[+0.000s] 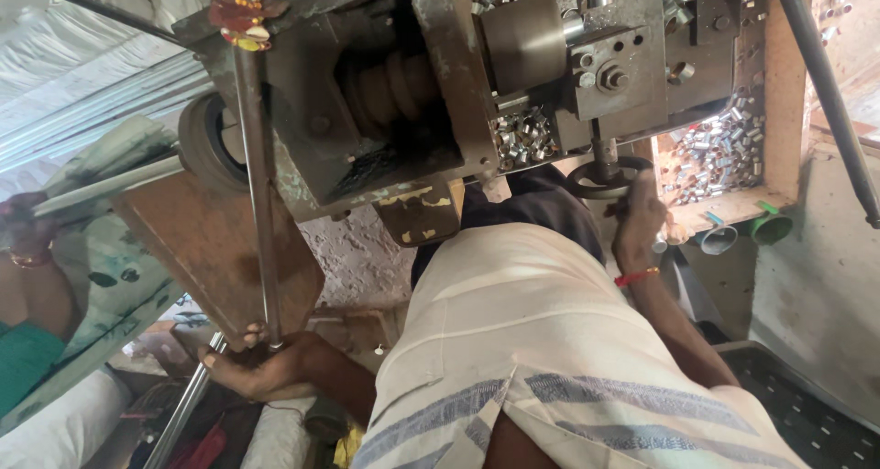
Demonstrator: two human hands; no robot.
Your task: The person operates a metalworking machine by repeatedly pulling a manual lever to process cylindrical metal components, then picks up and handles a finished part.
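Striped cloth [550, 359] between hands. Left hand [266, 364] closed around steel rod [255, 185] feeding into machine [440, 75]. Right hand [637, 221] gripping black handwheel [600, 177]; small metal sleeves [720, 148] just beyond.

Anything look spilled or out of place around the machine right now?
Yes: small metal sleeves lie loose on the machine body, apart from the main heap in the wooden tray. Otherwise, the left hand grips the long rod and the right hand is at the handwheel.
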